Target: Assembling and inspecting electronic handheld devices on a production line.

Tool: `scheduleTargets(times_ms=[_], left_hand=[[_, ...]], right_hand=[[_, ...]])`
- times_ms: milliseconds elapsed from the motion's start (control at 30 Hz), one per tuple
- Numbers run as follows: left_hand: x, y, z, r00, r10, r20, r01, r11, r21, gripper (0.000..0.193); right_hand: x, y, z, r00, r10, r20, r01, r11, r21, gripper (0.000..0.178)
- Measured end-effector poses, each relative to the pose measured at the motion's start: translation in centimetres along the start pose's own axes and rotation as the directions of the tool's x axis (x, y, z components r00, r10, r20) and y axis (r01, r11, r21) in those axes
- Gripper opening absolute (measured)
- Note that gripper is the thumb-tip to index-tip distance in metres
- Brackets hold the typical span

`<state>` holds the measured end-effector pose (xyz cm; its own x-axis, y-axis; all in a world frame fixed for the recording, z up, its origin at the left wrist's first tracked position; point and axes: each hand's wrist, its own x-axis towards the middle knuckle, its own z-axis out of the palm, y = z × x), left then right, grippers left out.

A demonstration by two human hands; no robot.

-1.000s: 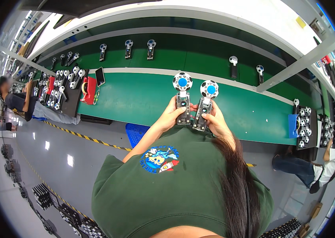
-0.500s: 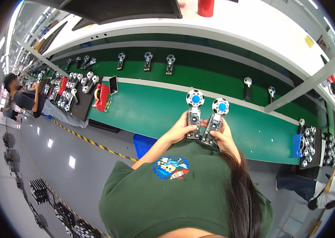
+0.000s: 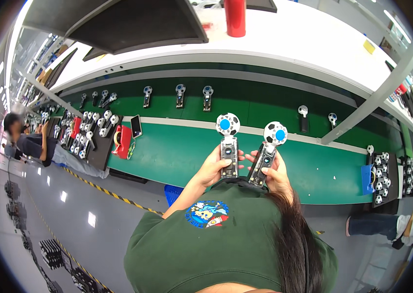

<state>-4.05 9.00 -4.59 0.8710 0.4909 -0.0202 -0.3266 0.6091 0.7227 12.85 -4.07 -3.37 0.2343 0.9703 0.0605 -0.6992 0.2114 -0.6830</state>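
my left fingers (image 3: 219,166) grip an upright football-headed handheld device (image 3: 229,144); my right fingers (image 3: 271,173) grip a tilted matching device (image 3: 268,152), before the green worktop (image 3: 326,163).

Shirt lettering too small to read

Small letters curve round the edge of the round blue print (image 3: 207,214) on the dark green shirt (image 3: 206,251); they are too small and bent to read. The left gadget (image 3: 229,143) and the right gadget (image 3: 267,155) each show a tiny pale mark in a dark spot on the handle, also too small to make out.
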Motion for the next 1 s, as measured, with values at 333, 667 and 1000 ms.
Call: scheduleTargets(times_ms=[333, 667, 1000], left_hand=[[3.0, 3.5, 3.2, 0.981, 0.186, 0.050, -0.190, 0.978, 0.087, 0.068], [3.8, 11.5, 5.8, 0.820, 0.564, 0.096, -0.572, 0.808, 0.140, 0.069], [6.1, 17.9, 3.3, 0.596, 0.637, 0.490, -0.572, -0.092, 0.815, 0.022]], right_hand=[[1.0, -5.3, 0.8, 0.989, -0.129, 0.068, 0.131, 0.991, -0.018, 0.085], [1.3, -14.9, 1.0, 0.838, -0.537, 0.094, 0.545, 0.818, -0.183, 0.085], [-2.9, -20.8, -4.8, 0.005, -0.930, 0.368, 0.638, -0.280, -0.717, 0.054]])
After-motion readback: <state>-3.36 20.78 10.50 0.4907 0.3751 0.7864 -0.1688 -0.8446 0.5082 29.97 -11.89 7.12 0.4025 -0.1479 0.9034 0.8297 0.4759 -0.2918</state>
